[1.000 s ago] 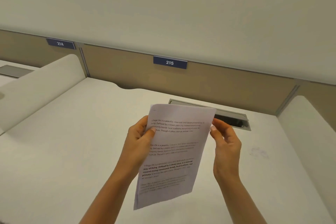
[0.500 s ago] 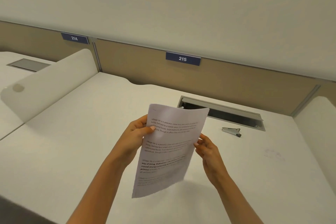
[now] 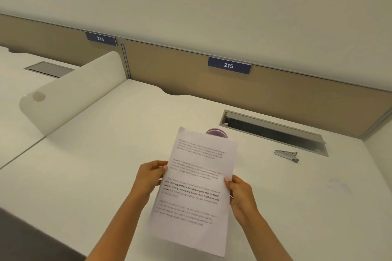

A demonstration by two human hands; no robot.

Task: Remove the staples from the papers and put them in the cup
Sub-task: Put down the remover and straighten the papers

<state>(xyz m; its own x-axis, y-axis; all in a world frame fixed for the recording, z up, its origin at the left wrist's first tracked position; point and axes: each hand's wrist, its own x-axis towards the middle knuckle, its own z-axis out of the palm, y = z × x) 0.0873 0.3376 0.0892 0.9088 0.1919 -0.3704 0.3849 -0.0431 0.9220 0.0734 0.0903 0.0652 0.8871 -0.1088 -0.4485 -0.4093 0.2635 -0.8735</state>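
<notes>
Left hand (image 3: 151, 178) and right hand (image 3: 240, 194) gripping papers (image 3: 196, 188) by side edges, cup (image 3: 216, 133) just behind

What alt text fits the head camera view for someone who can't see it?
The left hand and right hand hold printed papers by the side edges above a white desk. A pink cup shows behind the papers' top edge; a metal staple remover lies to the right.

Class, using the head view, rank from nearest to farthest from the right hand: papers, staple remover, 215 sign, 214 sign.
1. papers, gripped by the right hand itself.
2. staple remover, lying off to its right.
3. 215 sign, straight behind.
4. 214 sign, far back-left.
</notes>
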